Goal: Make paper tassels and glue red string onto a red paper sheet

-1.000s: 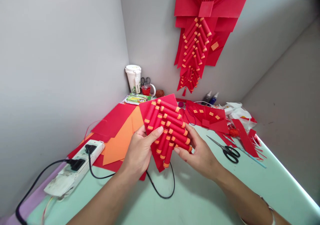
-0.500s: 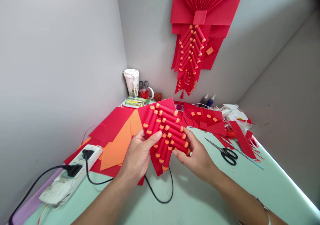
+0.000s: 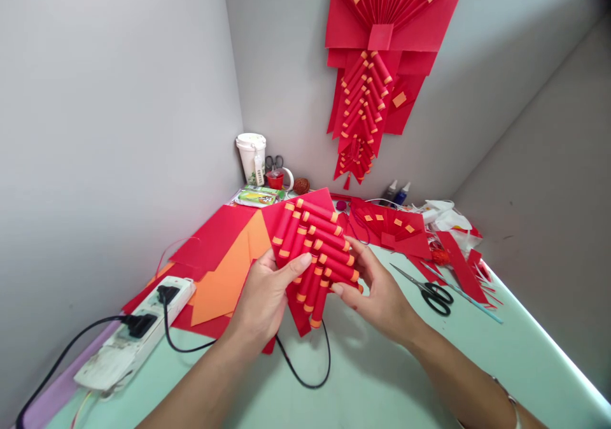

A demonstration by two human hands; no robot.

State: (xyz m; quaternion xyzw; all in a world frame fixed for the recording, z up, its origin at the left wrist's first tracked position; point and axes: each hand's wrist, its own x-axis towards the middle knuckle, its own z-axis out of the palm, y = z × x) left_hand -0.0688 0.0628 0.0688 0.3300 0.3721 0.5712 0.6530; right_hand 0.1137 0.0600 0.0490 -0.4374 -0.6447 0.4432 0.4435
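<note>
Between my hands, above the table, is a paper firecracker decoration (image 3: 329, 246): two slanting rows of red paper rolls with orange bands on a red paper backing. My left hand (image 3: 268, 289) grips its left edge, thumb pressed on the front near the middle and fingers hidden behind. On the right side my right hand (image 3: 375, 292) holds it, thumb at the lowest rolls of the right row and fingers partly behind the edge. The backing's pointed lower end hangs free.
Red and orange paper sheets (image 3: 224, 289) lie left, beside a white power strip (image 3: 136, 333) with black cables. Scissors (image 3: 429, 292), a thin blue stick (image 3: 470, 295) and paper scraps lie right. Behind stand a white cup (image 3: 251, 158) and bottles (image 3: 401, 193). A red paper hanging (image 3: 382, 85) is on the wall.
My right hand's fingers and thumb have shifted slightly along the right edge of the firecracker decoration. My left hand keeps its hold almost unchanged.
</note>
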